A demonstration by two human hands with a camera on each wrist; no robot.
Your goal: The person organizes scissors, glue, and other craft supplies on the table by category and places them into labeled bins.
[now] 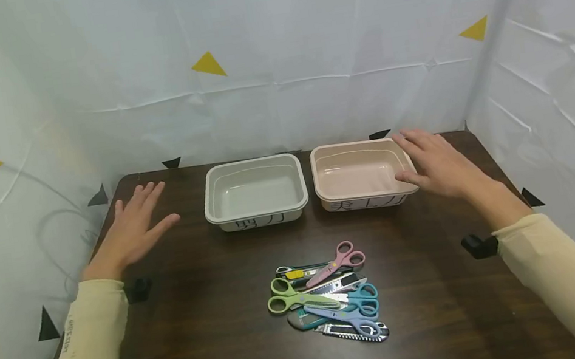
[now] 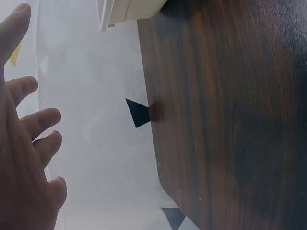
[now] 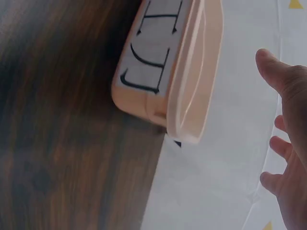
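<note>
**Resting hands flank two trays above a pile of cutters**

Hovering over the dark wooden table (image 1: 201, 314), the left hand (image 1: 131, 229) lies flat with its fingers straight and spread, holding nothing, to the left of the grey-white tray (image 1: 254, 193). The right hand (image 1: 437, 167) is likewise relaxed with fingers apart; it sits at the right end of the pink tray (image 1: 358, 174), its thumb at the tray's near right corner, though whether it touches the rim cannot be told. The right wrist view shows that tray's labelled wall (image 3: 148, 52) well apart from the fingertips (image 3: 268, 60).

Both trays stand side by side at the table's far edge, each with black characters on its front wall. Nearer the person, between the forearms, lies a heap of tools: pink scissors (image 1: 340, 261), green scissors (image 1: 293, 298), blue scissors (image 1: 357, 304) and utility knives (image 1: 353, 333).
</note>
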